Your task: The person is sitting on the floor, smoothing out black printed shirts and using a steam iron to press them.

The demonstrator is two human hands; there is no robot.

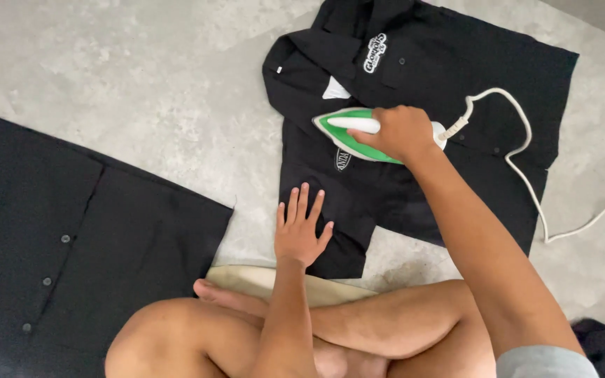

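Floor [141, 84] of mottled grey concrete fills the view, with the person seated cross-legged at 6 o'clock. A large black garment with a button row [71, 245] lies spread flat at 8 o'clock, its edge running toward the centre. A black shirt [442, 63] is laid flat on the floor at 1 o'clock, collar toward 12 and hem toward the person's knees. A cream cloth [260, 280] shows just under that hem, beside the person's foot. A white cord [523, 133] loops from the back of the iron across the shirt and off toward 3 o'clock. The green-and-white iron [358, 136] sits sole-down on the shirt near its middle, nose pointing to 9 o'clock. The right hand [400, 131] wraps its grip closed around the iron's white handle. The left hand [301, 231] lies flat on the shirt's lower part at 7 o'clock from the iron, fingers spread, holding nothing.
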